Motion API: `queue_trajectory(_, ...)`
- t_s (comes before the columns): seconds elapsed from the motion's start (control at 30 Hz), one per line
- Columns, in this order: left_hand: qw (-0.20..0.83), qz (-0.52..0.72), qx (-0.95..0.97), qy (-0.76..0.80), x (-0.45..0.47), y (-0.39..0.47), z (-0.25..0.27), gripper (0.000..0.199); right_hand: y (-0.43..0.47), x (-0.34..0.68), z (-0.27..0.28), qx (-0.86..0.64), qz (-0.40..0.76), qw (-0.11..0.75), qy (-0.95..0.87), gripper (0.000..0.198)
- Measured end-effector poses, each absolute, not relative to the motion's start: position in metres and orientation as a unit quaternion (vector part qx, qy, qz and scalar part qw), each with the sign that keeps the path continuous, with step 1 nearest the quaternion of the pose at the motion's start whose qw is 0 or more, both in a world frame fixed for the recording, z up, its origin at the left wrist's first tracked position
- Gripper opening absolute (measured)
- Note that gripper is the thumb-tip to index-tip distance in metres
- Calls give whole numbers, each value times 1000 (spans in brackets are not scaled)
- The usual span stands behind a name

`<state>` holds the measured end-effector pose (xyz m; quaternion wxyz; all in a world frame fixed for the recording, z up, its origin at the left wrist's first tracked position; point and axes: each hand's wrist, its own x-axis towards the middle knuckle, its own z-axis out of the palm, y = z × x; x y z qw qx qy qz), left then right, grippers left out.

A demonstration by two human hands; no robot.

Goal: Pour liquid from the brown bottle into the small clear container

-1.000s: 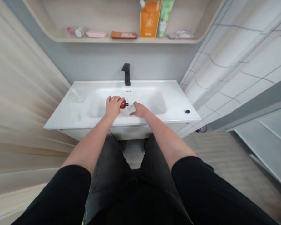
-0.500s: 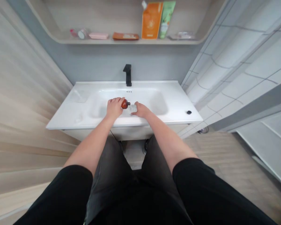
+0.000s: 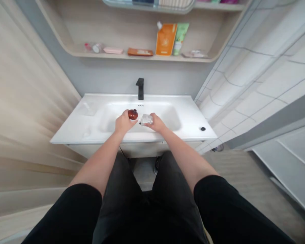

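Observation:
Over the sink, my left hand (image 3: pixel 122 122) is wrapped round a reddish-brown bottle (image 3: pixel 133 114) with a narrow dark neck. The bottle stands about upright, its neck pointing up and away from me. To its right, my right hand (image 3: pixel 156 122) grips a small clear cup (image 3: pixel 146 119) that lies tilted between thumb and fingers; its contents are too small to make out. A narrow gap separates bottle and cup. Beneath them is the white sink (image 3: pixel 167 117), with its dark drain (image 3: pixel 140 123) partly showing.
A black tap (image 3: pixel 140 88) rises behind the basin. On the right counter lies a small black cap (image 3: pixel 202 128). Above, a shelf (image 3: pixel 142 58) carries an orange pouch (image 3: pixel 165 39), a green tube (image 3: pixel 180 38) and several small packets. A pale curtain (image 3: pixel 27 84) hangs at left.
The bottle has gone from tipped toward the cup to roughly upright. Cup and bottle have moved slightly apart. My view has tilted up, showing more of the shelf.

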<state>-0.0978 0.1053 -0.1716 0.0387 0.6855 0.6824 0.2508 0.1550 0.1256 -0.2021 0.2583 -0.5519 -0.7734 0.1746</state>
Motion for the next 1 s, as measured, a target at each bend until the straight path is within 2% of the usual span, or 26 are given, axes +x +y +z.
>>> queue_trajectory(0.3,48,249,690,677,-100,104,-169,81,138,239,-178,-579,221,343,-706,72)
queue_trajectory(0.67,48,260,681,683,-101,104,-170,83,102,354,-164,-727,121,369,-566,68)
queue_trajectory(1.0,42,258,673,692,-100,103,-168,84,85,369,-185,-788,91,382,-474,79)
